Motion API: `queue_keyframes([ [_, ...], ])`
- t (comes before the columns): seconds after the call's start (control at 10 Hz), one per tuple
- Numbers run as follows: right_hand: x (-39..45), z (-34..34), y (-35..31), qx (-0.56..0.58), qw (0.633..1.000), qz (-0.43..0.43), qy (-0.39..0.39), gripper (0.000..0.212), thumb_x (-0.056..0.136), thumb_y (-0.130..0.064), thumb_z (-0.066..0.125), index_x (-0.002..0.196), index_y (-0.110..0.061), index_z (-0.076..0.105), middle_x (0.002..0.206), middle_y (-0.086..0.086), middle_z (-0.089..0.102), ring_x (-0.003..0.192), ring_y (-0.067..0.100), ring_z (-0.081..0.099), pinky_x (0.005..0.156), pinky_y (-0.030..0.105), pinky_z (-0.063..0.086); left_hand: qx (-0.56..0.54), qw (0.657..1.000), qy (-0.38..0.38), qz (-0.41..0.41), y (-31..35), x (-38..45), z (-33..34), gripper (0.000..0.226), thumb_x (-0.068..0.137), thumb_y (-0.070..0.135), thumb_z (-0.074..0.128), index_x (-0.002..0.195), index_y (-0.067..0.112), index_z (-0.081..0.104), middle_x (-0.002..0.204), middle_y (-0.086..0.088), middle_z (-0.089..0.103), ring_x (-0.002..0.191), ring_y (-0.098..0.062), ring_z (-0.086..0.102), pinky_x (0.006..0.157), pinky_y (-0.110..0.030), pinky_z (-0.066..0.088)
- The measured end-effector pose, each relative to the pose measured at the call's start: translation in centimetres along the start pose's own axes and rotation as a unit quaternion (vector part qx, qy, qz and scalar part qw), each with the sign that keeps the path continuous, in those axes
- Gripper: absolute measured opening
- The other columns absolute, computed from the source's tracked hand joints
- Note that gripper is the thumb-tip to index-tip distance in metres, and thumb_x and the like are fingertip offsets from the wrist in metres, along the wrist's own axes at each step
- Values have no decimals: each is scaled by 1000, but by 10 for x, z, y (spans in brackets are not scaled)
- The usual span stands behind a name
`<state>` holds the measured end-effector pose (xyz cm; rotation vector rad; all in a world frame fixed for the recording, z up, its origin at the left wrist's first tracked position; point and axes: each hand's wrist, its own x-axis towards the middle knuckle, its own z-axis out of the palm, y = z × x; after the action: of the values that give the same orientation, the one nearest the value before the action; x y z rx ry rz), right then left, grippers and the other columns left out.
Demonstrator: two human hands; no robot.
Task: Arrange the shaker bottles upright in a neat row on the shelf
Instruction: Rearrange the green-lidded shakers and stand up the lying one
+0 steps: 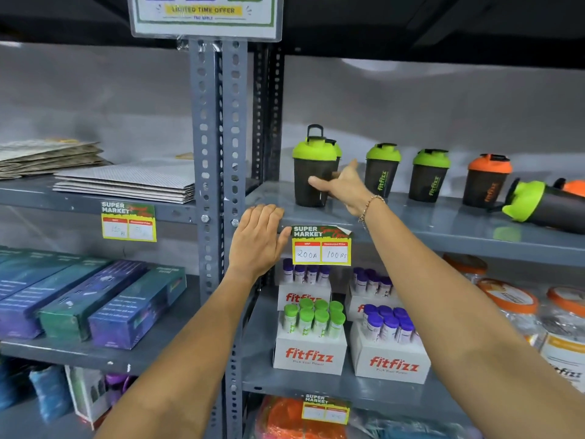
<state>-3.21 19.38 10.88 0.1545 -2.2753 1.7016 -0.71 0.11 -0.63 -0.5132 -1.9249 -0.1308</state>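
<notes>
The left hand (258,240) lay flat on the front edge of the shelf (411,221), its fingers (262,213) pressed together, holding nothing. The right hand (343,185) reached further, its fingers (318,182) wrapped around an upright green-lidded shaker bottle (313,167). Three more bottles stood to its right; another green-lidded bottle (544,204) lay on its side.

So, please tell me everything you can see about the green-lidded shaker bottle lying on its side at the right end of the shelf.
The lying shaker bottle has a dark, smoky, plastic-looking body and a bright green lid that points left, toward the upright bottles. It rests on its side on the grey shelf, which shows a green reflection beneath it. Its base runs out of the picture. An orange-lidded bottle lies just behind it. Neither hand touches it.
</notes>
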Motion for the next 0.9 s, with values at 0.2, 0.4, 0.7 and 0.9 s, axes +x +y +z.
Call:
queue_keyframes([
  [0.2, -7, 3, 3, -9, 1000, -10, 2, 124, 80, -23, 77, 147, -6, -26, 152, 15, 38, 140, 27, 38, 117, 45, 30, -7, 1000, -10, -8, 2, 1, -3, 45, 97, 36, 33, 109, 2, 61, 109, -15, 65, 99, -33, 60, 94, -40, 37],
  [0.4, -10, 3, 9, 77, 997, -3, -5, 110, 80, -11, 76, 149, -8, -10, 129, 11, 56, 125, 25, 53, 107, 39, 43, -4, 1000, 10, 2, 1, 1, -2, 44, 96, 35, 34, 108, 2, 61, 108, -16, 65, 98, -34, 61, 93, -39, 35],
  [0.7, -13, 7, 7, -24, 999, 8, -32, 113, 74, -10, 80, 149, -9, -4, 145, 14, 44, 134, 26, 43, 113, 43, 36, -5, 1000, 20, 2, 0, 1, 2, 42, 96, 35, 35, 109, 3, 59, 108, -15, 65, 98, -34, 61, 95, -39, 34],
  [0.9, -13, 4, 7, -21, 999, 8, -39, 106, 74, -6, 79, 147, -12, 2, 138, 15, 50, 121, 23, 51, 106, 37, 42, -6, 1000, 19, 2, 1, 0, 1, 41, 96, 35, 35, 109, 3, 58, 108, -15, 65, 98, -34, 60, 94, -39, 34],
])
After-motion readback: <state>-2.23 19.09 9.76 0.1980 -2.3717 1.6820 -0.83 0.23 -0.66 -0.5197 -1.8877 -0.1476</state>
